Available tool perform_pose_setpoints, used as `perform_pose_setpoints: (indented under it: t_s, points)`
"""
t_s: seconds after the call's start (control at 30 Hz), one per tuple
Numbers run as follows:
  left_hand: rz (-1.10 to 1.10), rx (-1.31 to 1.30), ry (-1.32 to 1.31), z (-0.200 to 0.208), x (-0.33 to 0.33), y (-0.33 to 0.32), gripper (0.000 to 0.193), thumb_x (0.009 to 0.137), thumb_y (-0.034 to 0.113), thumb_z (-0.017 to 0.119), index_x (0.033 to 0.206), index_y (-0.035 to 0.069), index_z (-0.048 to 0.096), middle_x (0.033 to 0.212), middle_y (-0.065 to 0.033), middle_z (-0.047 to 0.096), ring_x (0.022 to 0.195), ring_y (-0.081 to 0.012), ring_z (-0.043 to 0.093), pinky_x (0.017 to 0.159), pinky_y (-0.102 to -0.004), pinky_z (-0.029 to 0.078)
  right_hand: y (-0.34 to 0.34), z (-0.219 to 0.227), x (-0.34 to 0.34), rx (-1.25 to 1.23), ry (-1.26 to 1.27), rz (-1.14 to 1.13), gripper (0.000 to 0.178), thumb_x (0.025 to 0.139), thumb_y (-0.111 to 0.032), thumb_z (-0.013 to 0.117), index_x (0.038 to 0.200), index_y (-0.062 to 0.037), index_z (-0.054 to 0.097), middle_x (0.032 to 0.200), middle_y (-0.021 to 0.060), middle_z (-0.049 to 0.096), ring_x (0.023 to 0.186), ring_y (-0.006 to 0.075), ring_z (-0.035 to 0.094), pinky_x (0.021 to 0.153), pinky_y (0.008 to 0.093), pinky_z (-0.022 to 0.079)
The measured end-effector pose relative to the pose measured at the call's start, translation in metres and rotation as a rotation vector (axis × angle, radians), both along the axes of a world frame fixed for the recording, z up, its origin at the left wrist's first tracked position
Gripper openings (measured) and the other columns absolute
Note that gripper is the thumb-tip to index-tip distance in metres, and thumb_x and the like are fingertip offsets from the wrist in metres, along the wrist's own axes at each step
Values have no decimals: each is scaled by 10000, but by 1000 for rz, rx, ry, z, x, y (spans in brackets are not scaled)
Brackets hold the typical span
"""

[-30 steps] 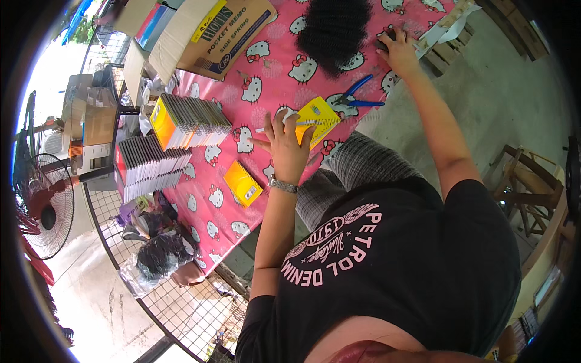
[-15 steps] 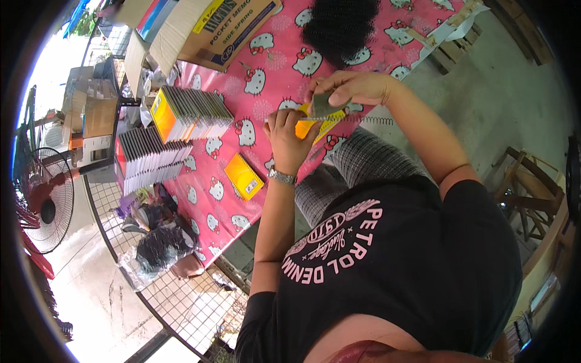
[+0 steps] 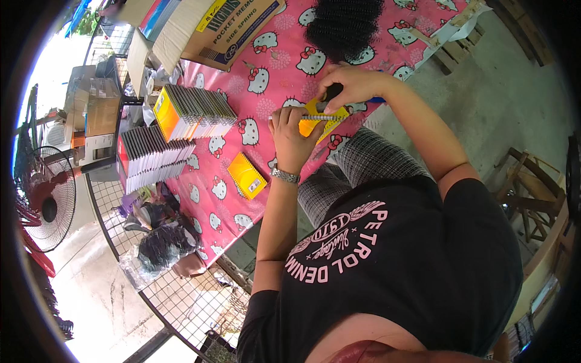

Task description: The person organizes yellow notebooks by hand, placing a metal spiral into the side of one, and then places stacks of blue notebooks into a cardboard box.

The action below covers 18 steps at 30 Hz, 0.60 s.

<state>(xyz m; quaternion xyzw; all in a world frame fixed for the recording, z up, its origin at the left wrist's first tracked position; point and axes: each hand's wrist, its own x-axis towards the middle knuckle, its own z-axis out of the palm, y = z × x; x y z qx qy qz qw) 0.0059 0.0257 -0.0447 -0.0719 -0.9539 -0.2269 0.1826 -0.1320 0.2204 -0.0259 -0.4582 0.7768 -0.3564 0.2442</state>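
- Your left hand (image 3: 292,130) lay over the left end of a yellow notebook (image 3: 310,128), fingers bent across its wire coil (image 3: 330,118); whether they pinched the coil or only pressed on it, you could not tell from this view.
- Your right hand (image 3: 354,83) was closed around a small dark piece (image 3: 332,93), gripped between thumb and fingers right at the coil; its exact shape was hidden by your hand.
- That notebook lay on the pink patterned tablecloth (image 3: 266,109), near the table edge in front of you, with the coil running along it between your two hands.
- A bit of blue handle (image 3: 379,100) showed just beyond your right hand, mostly covered.
- A second yellow notebook (image 3: 247,175) lay flat to the left of your left wrist, apart from both hands.
- Farther left stood a stack of coil-bound notebooks (image 3: 196,115), with another notebook stack (image 3: 154,158) just beside it.
- Beyond your hands lay a black coiled bundle (image 3: 344,30), and to its left an open cardboard box (image 3: 233,36).
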Motion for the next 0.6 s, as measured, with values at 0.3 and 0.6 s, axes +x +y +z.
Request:
perform_pose_setpoints:
  t_s: [0.3, 0.6]
  points:
    - [27, -7, -54, 2, -6, -38, 379, 668, 140, 833, 978, 75, 626, 1008, -90, 583, 984, -301, 539, 852, -419, 447, -21, -3, -5, -418, -997, 225, 400, 802, -328, 735, 1061, -28, 674, 1028, 42, 585, 969, 154, 567, 881, 275, 418]
    - [-23, 164, -131, -6, -11, -55, 333, 740, 142, 799, 984, 26, 604, 970, -77, 603, 845, -227, 592, 696, -336, 478, -45, -4, -9, -252, -827, 160, 346, 840, -300, 716, 1071, -50, 650, 941, -10, 642, 867, 69, 585, 786, 232, 451]
